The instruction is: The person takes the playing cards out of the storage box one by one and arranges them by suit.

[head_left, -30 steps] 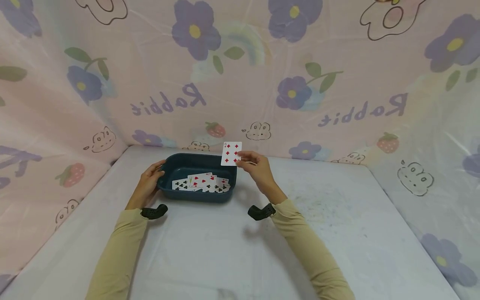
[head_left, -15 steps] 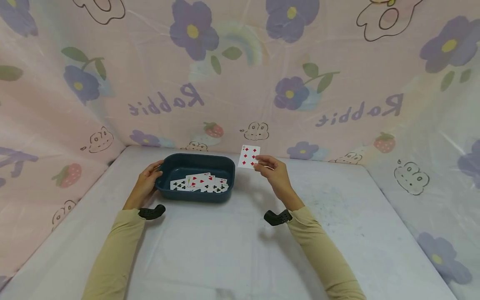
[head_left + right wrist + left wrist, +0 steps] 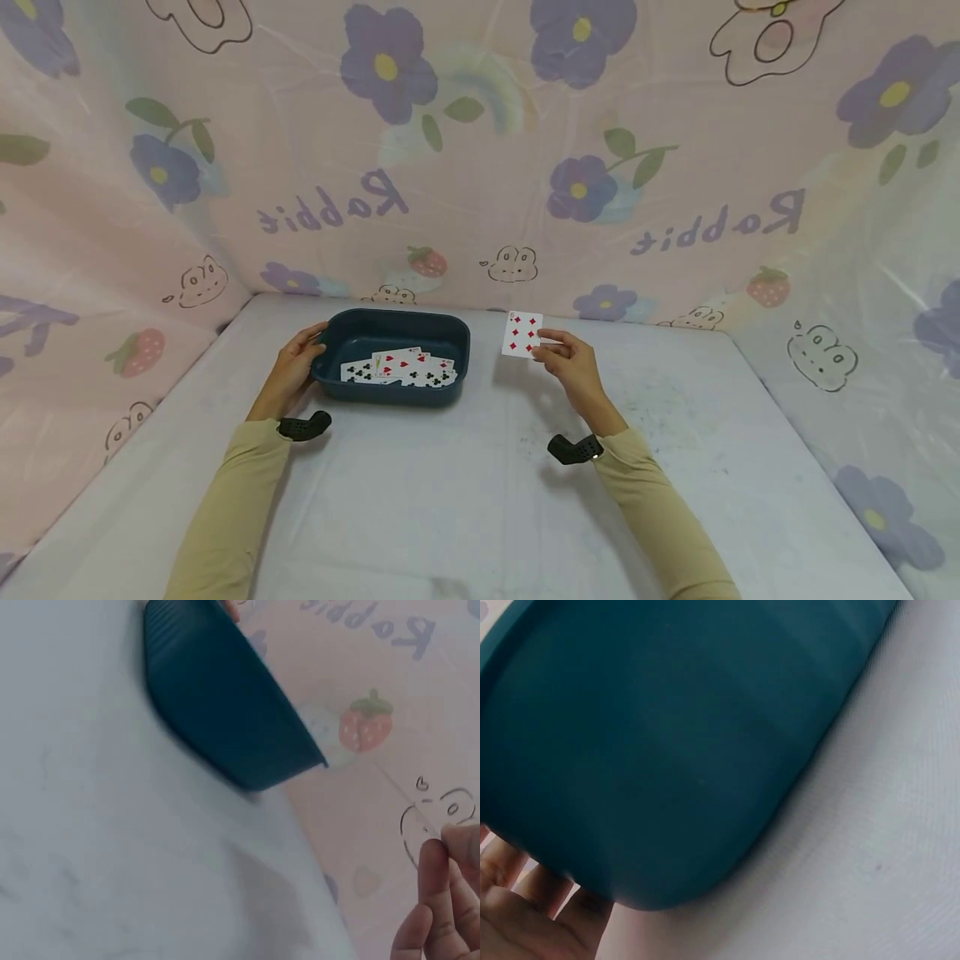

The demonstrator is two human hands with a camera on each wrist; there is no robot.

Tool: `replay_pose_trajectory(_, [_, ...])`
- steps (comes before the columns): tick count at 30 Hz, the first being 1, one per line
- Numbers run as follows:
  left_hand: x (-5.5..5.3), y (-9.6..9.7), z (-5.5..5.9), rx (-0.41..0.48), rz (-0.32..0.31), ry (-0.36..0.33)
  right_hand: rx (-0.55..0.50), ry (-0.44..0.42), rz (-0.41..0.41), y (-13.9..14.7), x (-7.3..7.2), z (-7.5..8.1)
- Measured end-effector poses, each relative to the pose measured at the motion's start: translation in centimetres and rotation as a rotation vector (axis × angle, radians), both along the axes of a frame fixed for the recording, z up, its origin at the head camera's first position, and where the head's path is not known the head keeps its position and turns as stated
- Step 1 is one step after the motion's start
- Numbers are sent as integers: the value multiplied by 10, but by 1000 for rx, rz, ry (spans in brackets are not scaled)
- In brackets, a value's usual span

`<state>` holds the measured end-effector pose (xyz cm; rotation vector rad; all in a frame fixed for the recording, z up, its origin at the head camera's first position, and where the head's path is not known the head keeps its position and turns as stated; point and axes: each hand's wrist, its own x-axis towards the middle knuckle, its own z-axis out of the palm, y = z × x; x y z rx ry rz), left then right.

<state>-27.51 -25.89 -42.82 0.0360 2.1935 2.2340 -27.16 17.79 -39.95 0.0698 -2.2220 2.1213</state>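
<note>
In the head view my right hand [image 3: 572, 365] pinches a six of diamonds playing card [image 3: 522, 334] by its right edge, face toward the camera. The card stands upright above the table, to the right of the dark teal plastic basin [image 3: 391, 395]. From the right wrist, that card shows edge-on as a thin line [image 3: 411, 801] running out from the fingertips. My left hand [image 3: 294, 364] grips the left end of the basin, thumb at the rim and fingers along the outside. Several playing cards [image 3: 401, 364], hearts and clubs among them, lie face up in an overlapping heap inside the basin.
The basin stands toward the back left of a white-covered table [image 3: 420, 508]. Behind and beside the table hangs a pink printed curtain [image 3: 480, 167] with flowers and rabbits. A black wrist device [image 3: 576, 449] sits at the right cuff, another black wrist device [image 3: 305, 427] at the left.
My right hand has carried the six of diamonds from over the basin's right rim to the right and a little lower. The left hand keeps its grip on the basin, which stays in place.
</note>
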Motion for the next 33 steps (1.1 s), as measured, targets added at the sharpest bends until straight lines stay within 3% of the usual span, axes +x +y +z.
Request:
replay_pose_trajectory(11, [0, -2, -2, 39, -7, 1, -38, -56, -6, 8, 0, -20])
replay_pose_trajectory(21, [3, -3, 1, 11, -19, 2, 16, -102, -11, 8, -1, -32])
replay_pose_trajectory(33, [2, -2, 0, 30, -24, 7, 105, -85, 3, 7, -2, -39])
